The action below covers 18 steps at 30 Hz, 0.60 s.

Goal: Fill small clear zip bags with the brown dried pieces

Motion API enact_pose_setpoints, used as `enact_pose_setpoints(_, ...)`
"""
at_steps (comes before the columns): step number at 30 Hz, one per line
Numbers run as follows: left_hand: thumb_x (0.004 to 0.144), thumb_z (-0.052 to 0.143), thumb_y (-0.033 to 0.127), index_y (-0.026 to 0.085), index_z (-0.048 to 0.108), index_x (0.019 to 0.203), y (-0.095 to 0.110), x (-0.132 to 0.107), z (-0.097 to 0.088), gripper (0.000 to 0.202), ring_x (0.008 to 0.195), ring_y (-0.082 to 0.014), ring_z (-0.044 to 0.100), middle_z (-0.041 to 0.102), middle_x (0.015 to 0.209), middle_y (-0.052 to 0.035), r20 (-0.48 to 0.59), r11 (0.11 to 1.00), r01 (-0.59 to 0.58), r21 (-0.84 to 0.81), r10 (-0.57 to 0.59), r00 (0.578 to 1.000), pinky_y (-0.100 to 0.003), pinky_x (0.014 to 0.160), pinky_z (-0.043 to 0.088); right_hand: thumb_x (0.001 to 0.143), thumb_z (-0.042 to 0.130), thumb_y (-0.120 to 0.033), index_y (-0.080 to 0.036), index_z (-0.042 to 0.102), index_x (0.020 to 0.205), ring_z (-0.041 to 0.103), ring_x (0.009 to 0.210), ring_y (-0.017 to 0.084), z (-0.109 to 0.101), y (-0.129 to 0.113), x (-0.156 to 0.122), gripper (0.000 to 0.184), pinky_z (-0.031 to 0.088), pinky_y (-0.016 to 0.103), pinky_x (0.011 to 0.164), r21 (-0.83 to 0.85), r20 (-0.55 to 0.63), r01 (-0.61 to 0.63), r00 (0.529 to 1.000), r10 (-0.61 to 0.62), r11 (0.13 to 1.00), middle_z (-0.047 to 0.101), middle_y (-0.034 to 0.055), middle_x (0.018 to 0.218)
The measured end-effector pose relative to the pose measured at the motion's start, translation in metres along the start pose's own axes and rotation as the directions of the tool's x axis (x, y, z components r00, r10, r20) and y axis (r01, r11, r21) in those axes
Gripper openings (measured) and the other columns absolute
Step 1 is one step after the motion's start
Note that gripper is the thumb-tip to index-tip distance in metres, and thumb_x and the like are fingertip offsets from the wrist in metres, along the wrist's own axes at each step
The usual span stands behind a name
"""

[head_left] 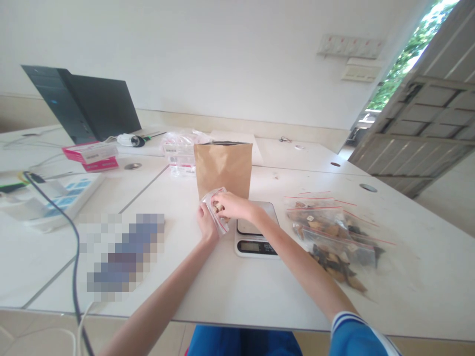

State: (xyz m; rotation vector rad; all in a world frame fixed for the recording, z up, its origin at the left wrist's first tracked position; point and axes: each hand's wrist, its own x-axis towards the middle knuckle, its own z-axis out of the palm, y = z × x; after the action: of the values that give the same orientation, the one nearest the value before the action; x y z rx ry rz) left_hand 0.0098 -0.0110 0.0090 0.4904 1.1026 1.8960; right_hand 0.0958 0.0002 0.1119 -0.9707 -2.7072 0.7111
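A small clear zip bag (222,226) with a red seal line is gripped at its left side by my left hand (208,222). The fingers of my right hand (233,205) reach into the mouth of this bag, around pale dried pieces (218,206); whether they pinch any is hard to make out. Just behind both hands a brown kraft paper bag (222,165) stands upright, its top open. Beneath my right forearm sits a white kitchen scale (256,248), partly covered, its display unreadable.
Several zip bags (334,227) of dried brown pieces lie at the right. To the left are a power strip (74,198), a cable (76,262), pink-and-white boxes (91,155) and a black computer tower (85,104). Clear plastic packages (180,153) rest behind the paper bag.
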Motion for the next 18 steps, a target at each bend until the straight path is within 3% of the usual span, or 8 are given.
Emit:
enact_pose_setpoints(6,0.073,0.062,0.034,0.017,0.052,0.066,0.001,0.001,-0.001,0.021,0.047,-0.0088,0.049,0.052,0.055,0.0049,-0.029,1.0,0.016,0.0,-0.016,0.999,-0.02,0.047,0.04,0.07,0.059,0.005,-0.014,0.058,0.074,0.056,0.078,0.014,0.005,0.004,0.004,0.019,0.043,0.022,0.063,-0.035,-0.034,0.022,0.999,-0.023,0.999,0.055,0.0039,0.086)
enact_pose_setpoints(9,0.07,0.062,0.03,0.017,0.054,0.067,0.003,0.002,0.0,0.015,0.054,-0.0109,0.054,0.057,0.061,0.0032,-0.032,1.0,0.028,-0.004,-0.028,0.999,-0.022,0.053,0.044,0.072,0.06,0.001,-0.015,0.061,0.078,0.058,0.069,0.012,-0.003,0.009,0.003,0.017,0.044,0.022,0.061,0.056,0.026,0.036,0.999,-0.037,0.998,0.059,0.0023,0.085)
enact_pose_setpoints(11,0.072,0.058,0.03,0.018,0.056,0.069,0.004,0.002,0.001,0.013,0.056,-0.0124,0.056,0.058,0.063,0.0022,-0.047,0.999,0.037,0.002,-0.037,0.998,-0.023,0.053,0.044,0.072,0.063,-0.005,-0.016,0.064,0.083,0.06,0.069,0.012,-0.013,0.013,-0.002,0.016,0.047,0.023,0.061,0.141,0.003,0.052,0.999,-0.053,0.989,0.063,0.0025,0.09)
enact_pose_setpoints(13,0.075,0.055,0.033,0.018,0.056,0.07,0.005,0.001,0.002,0.015,0.052,-0.0126,0.053,0.056,0.059,0.0025,-0.075,0.998,0.053,0.02,-0.051,0.996,-0.024,0.05,0.041,0.074,0.065,-0.01,-0.018,0.066,0.091,0.063,0.075,0.013,-0.027,0.016,-0.007,0.019,0.049,0.025,0.068,0.215,-0.115,0.099,0.991,-0.075,0.972,0.066,0.0027,0.092)
enact_pose_setpoints(15,0.078,0.052,0.034,0.019,0.054,0.066,0.005,0.0,0.003,0.019,0.046,-0.0116,0.047,0.05,0.052,0.004,-0.099,0.997,0.07,0.042,-0.065,0.993,-0.023,0.045,0.036,0.079,0.063,-0.015,-0.018,0.065,0.101,0.064,0.078,0.014,-0.043,0.016,-0.01,0.022,0.051,0.026,0.072,0.277,-0.291,0.17,0.953,-0.086,0.946,0.067,0.0032,0.09)
enact_pose_setpoints(16,0.079,0.051,0.034,0.019,0.052,0.064,0.006,-0.001,0.004,0.021,0.043,-0.0111,0.044,0.047,0.049,0.0047,-0.107,0.996,0.078,0.052,-0.072,0.992,-0.023,0.044,0.033,0.081,0.062,-0.017,-0.018,0.063,0.105,0.064,0.08,0.014,-0.051,0.016,-0.01,0.024,0.052,0.026,0.074,0.285,-0.4,0.212,0.913,-0.085,0.935,0.067,0.004,0.092)
enact_pose_setpoints(18,0.08,0.05,0.032,0.02,0.05,0.063,0.007,-0.002,0.005,0.022,0.042,-0.0106,0.041,0.044,0.046,0.0053,-0.115,0.993,0.093,0.069,-0.084,0.99,-0.023,0.043,0.03,0.084,0.06,-0.021,-0.018,0.059,0.109,0.063,0.089,0.016,-0.067,0.014,-0.002,0.025,0.052,0.026,0.077,0.214,-0.618,0.271,0.782,-0.085,0.938,0.064,0.0068,0.104)
